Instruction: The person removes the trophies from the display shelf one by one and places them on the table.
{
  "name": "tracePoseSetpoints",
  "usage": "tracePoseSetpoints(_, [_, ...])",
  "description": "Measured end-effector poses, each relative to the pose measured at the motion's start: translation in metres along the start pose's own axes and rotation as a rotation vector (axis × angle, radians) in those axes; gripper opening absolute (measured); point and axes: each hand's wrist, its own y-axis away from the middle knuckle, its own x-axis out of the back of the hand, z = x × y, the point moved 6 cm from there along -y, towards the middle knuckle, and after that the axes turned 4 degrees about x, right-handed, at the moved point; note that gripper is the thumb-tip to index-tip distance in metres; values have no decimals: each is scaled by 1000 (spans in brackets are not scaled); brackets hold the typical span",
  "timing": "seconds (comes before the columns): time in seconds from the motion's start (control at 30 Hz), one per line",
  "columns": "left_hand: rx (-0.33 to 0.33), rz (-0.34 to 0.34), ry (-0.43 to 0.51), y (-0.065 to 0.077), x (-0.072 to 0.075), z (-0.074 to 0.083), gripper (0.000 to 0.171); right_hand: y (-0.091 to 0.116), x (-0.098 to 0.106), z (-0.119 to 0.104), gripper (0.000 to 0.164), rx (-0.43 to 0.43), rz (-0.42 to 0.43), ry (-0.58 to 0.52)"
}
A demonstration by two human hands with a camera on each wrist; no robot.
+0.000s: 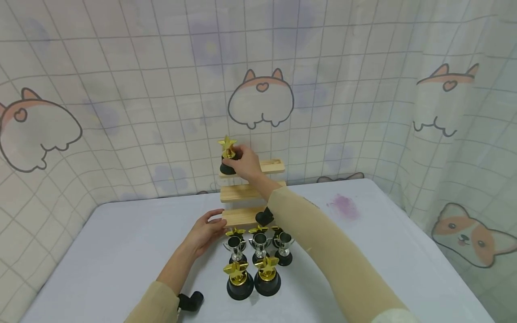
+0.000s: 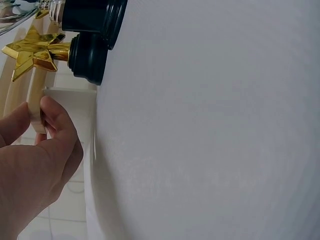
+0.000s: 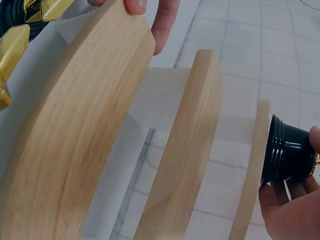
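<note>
My right hand (image 1: 247,165) grips a gold star trophy (image 1: 227,146) by its black base at the left end of the top board (image 1: 272,166) of a three-step wooden display shelf. In the right wrist view the black base (image 3: 287,150) sits against that top board. Lower down, my left hand (image 1: 205,231) pinches the left end of the bottom board (image 1: 242,217) between thumb and fingers; the left wrist view shows the same pinch on the board's edge (image 2: 36,97). Between them is the middle board (image 1: 238,193), with nothing seen on its visible part.
Just in front of the shelf stand several trophies: silver cups (image 1: 260,242) in a row, gold star ones behind them, and two gold star trophies (image 1: 238,276) nearest me. All stand on a white-covered table (image 1: 121,251). A patterned curtain (image 1: 161,112) hangs behind.
</note>
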Motion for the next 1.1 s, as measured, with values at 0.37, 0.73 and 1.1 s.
tracePoseSetpoints(0.37, [3,-2,-1,1,-1,1,54,5,9,-3,52,-19,-11,9])
tracePoseSetpoints(0.73, [-24,-15,-23,2,0,1,54,16,26,-5,55,-39,-28,-4])
tracePoseSetpoints(1.1, [-40,-22,-8,3,0,0,54,41,51,1,57,-49,-22,1])
